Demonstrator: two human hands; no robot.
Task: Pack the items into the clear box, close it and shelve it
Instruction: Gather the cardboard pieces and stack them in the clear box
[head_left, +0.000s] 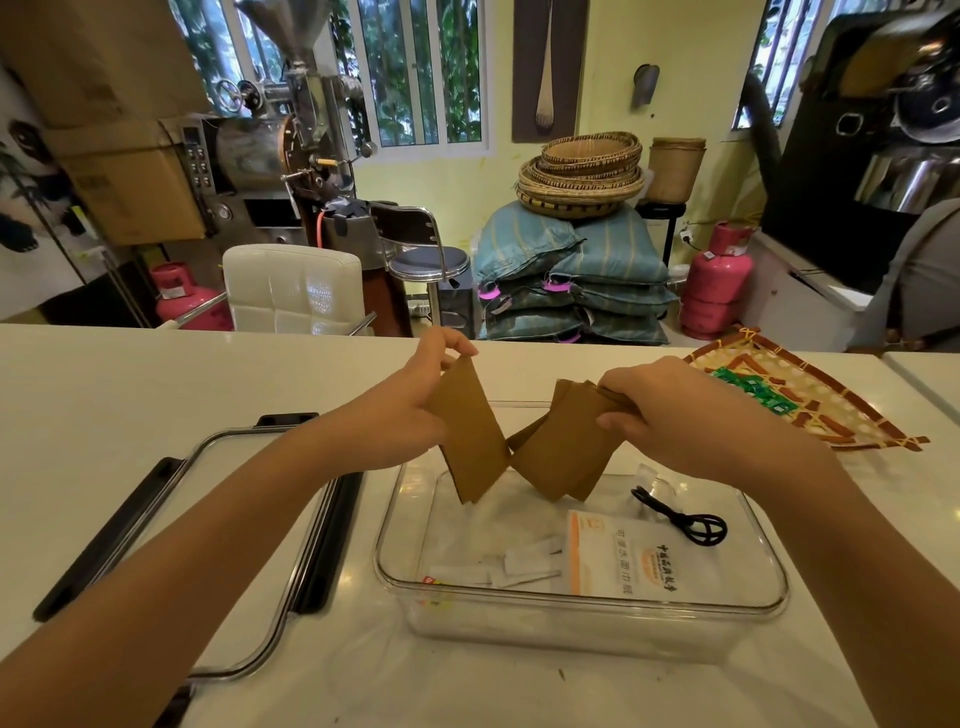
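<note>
A clear plastic box (582, 603) stands open on the white counter in front of me. Inside lie a white packet with orange print (618, 556), several small white sachets (519, 566) and a black cable (680, 519). My left hand (415, 400) pinches a brown paper sleeve (470, 436) by its top edge above the box's far left corner. My right hand (660, 410) grips a fanned bundle of brown paper sleeves (561, 447) above the box's far side. The two bundles nearly touch at their lower corners. The clear lid (249, 525) with black clasps lies flat to the left.
A woven bamboo tray (810, 395) holding green sachets (753, 389) sits at the counter's far right. Beyond the counter are a white chair (291, 286), a stool, stacked sacks with baskets, pink gas cylinders and roasting machines. A person's sleeve shows at the right edge.
</note>
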